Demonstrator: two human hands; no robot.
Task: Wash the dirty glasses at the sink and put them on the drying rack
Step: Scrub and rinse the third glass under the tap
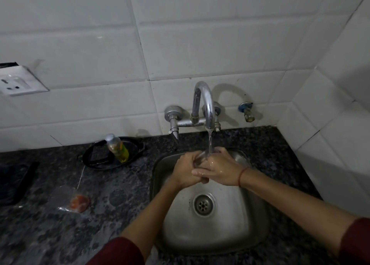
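Both my hands meet under the running tap (207,108) over the steel sink (226,220). A clear glass (200,158) shows between them, mostly hidden by fingers, with the water stream falling onto it. My left hand (185,170) curls round the glass from the left. From the right, my right hand (221,171) wraps it, with its fingers lying over the left hand's fingers. Both hands are wet. No drying rack is in view.
A black pan (96,158) holding a yellow-green soap bottle (118,148) sits on the dark granite counter (120,194) left of the sink. Nearer lie a clear plastic bag with something orange (79,202) and a black object (16,182). A wall socket (18,82) is at the far left.
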